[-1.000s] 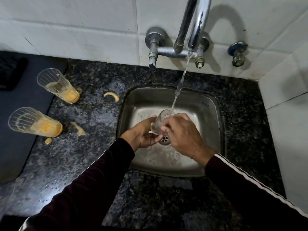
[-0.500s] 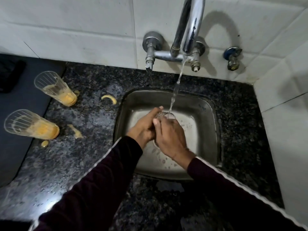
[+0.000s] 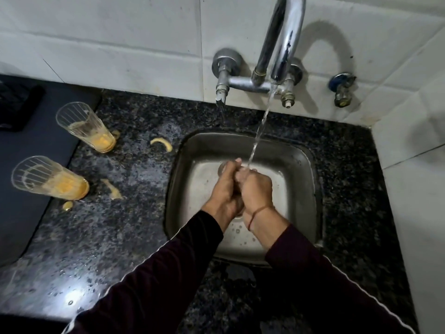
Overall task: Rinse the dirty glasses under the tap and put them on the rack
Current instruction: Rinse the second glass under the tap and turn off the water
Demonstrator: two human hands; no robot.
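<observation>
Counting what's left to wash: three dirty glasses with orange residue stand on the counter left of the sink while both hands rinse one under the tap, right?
Not three: the head view shows two dirty glasses there. The rest holds.

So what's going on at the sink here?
A person is rinsing a glass under the running tap, with the left hand and right hand wrapped around it over the sink. Two dirty glasses with orange residue wait on the counter.
</observation>
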